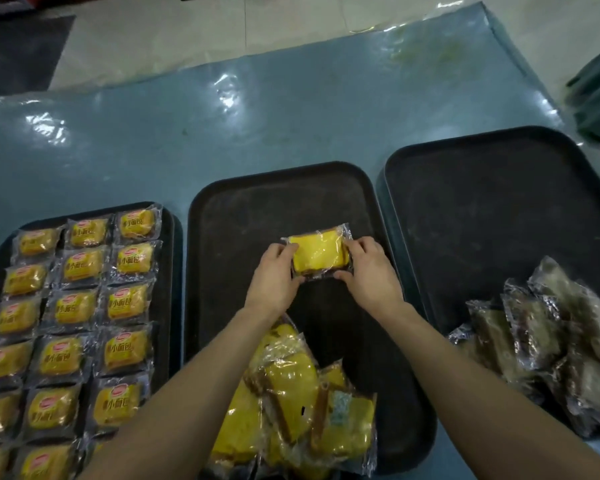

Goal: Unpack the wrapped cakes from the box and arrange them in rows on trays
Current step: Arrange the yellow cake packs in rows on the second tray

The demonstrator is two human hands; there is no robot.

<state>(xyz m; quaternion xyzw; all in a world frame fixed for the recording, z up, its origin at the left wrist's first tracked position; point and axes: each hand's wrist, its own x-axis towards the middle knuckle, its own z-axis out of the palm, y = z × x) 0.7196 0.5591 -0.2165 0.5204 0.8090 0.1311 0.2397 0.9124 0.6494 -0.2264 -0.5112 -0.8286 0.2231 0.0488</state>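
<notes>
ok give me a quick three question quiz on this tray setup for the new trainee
1. True or false: the left tray already holds neat rows of labelled cakes.
2. The left hand and right hand hold one yellow cake over: A a shelf, B the middle tray, C a cardboard box.
3. Fill in: the loose pile of darker wrapped cakes lies on the ____ tray.
Key: 1 true; 2 B; 3 right tray.
</notes>
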